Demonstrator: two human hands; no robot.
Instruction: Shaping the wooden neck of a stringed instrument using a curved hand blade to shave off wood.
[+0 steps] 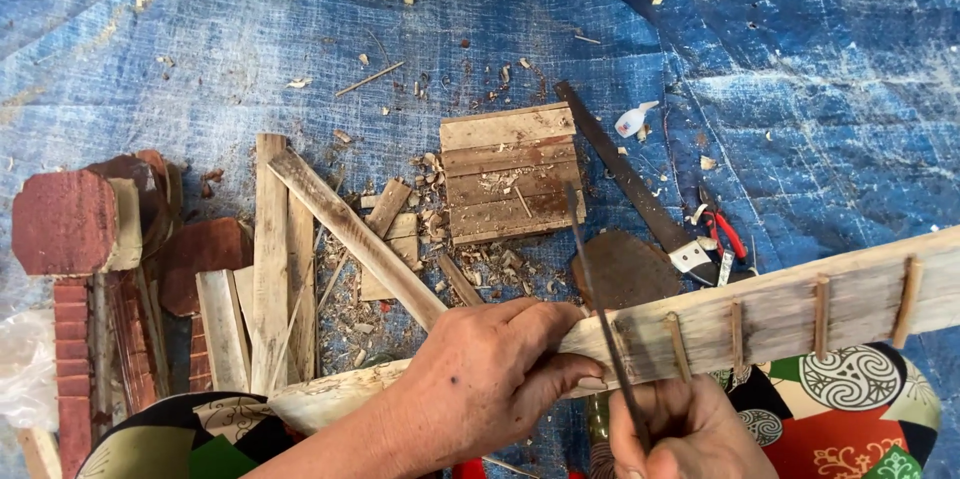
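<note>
Head view, hands (480,379) gripping slat (780,314), blade (600,309)

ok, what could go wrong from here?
The thin blade in the right hand meets the wooden slat right beside the left hand fingertips; a slip could cut them. The slat lies across the lap, held only by that hand, so it may shift.
</note>
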